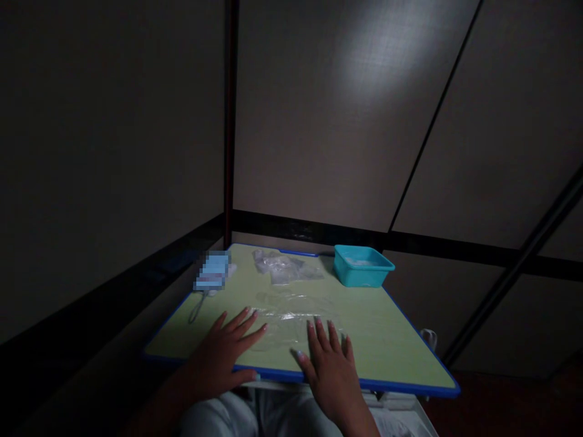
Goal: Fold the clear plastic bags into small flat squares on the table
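Note:
A clear plastic sheet or bag lies flat on the pale green tabletop, shining at its middle. My left hand is spread at the table's front edge, its fingertips by the left side of the plastic. Fingers apart, my right hand rests over the front edge with its fingertips at the plastic's right part. Neither hand holds anything. Behind the flat piece is a crumpled heap of clear plastic.
At the back right corner stands a turquoise basket with something pale inside. A blurred-out light blue object with a looped strap sits at the left edge. Dark walls rise behind and to the left.

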Motion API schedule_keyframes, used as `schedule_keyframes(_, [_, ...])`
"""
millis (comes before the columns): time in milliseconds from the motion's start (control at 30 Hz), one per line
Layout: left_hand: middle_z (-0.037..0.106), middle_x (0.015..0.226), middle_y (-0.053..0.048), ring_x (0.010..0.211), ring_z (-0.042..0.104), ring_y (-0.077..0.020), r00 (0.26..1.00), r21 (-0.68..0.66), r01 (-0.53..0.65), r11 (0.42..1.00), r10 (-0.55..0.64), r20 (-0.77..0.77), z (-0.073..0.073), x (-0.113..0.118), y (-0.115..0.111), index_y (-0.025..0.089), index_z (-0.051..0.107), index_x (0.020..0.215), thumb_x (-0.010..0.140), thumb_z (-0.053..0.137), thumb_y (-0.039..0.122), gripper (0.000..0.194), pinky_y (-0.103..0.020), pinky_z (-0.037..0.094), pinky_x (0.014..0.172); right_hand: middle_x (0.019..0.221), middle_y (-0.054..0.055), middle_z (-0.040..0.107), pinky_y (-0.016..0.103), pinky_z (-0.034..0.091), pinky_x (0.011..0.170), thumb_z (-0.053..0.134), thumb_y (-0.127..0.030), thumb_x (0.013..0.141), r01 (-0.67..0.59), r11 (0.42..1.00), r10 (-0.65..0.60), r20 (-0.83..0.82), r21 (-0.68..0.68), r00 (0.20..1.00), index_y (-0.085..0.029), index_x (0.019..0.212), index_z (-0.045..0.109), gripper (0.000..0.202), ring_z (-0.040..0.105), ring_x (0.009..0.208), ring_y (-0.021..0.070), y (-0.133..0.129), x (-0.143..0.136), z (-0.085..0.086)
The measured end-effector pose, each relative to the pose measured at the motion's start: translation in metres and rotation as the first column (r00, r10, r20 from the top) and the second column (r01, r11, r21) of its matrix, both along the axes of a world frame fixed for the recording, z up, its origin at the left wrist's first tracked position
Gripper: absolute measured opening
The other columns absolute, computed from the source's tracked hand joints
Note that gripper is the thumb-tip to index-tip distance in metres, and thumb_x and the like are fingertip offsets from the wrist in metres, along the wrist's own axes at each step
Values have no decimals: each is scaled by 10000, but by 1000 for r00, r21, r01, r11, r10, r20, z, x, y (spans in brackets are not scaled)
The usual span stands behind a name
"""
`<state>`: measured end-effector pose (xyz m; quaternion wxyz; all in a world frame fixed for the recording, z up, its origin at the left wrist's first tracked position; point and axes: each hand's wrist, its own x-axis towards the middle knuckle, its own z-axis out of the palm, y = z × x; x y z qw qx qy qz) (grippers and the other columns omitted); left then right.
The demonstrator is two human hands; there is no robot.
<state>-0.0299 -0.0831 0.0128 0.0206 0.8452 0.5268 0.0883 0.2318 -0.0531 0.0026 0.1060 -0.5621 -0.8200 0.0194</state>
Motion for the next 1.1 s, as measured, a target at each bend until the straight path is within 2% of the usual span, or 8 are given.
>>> schedule_keyframes(233, [147,1449,-47,1325,100,-281,990,70,-143,987,143,10,-7,-20,5,318,182,1364,845,385,485,583,-549,131,1018,1439,52,161,608,-45,979,177,-676,796,45,999,-45,-1,0,999,-312,1366,203,677,41,1300,368,-2,-13,-2])
schedule_keyframes(367, [146,1451,-38,1324,130,-259,991,62,-113,992,107,85,-1,0,12,317,178,1367,853,373,490,575,-525,132,1031,1439,49,160,624,-87,955,203,-696,777,8,1000,-8,-35,2,999,-344,1353,229,675,24,1295,382,-4,-23,-2])
schedule_keyframes(500, [189,1445,-34,1318,158,-264,985,7,-32,999,31,167,9,21,29,346,247,1343,828,404,527,568,-526,159,1021,1443,43,160,627,-68,952,253,-658,797,-70,997,72,-84,24,994,-361,1355,219,633,40,1305,360,8,-17,21])
schedule_keyframes(633, [358,1374,-81,1263,290,-264,959,58,-75,996,56,278,16,24,70,282,439,1259,789,480,516,527,-433,230,1016,1366,135,351,574,100,971,396,-540,808,-96,995,95,-96,3,991,-249,1332,341,602,220,1272,344,53,-1,58])
schedule_keyframes(733, [550,1165,-85,1108,449,-229,928,153,-155,976,90,363,21,23,111,223,566,1123,780,517,436,407,-342,327,946,1095,152,594,387,338,855,459,-409,800,-180,983,174,-141,-31,975,-176,1150,554,431,500,1042,279,102,-1,71])
schedule_keyframes(800, [608,990,-71,987,507,-217,904,197,-236,952,141,404,22,24,137,202,628,970,777,521,372,278,-319,366,880,913,125,657,280,379,703,453,-327,796,-294,942,269,-163,-159,949,-150,929,651,296,576,834,213,132,-10,70])
schedule_keyframes(900, [606,833,-69,880,533,-213,889,232,-299,926,181,421,21,24,167,174,630,787,813,446,297,223,-325,379,825,748,91,669,230,351,595,500,-257,748,-306,935,272,-193,-177,943,-136,764,659,201,577,691,169,160,-28,58])
schedule_keyframes(1100, [571,814,-65,809,545,-196,853,281,-318,906,144,502,3,16,183,174,573,791,855,350,303,266,-307,411,749,867,89,656,248,347,643,377,-280,823,-198,979,175,-315,-41,933,-167,851,620,269,570,789,179,162,-53,26])
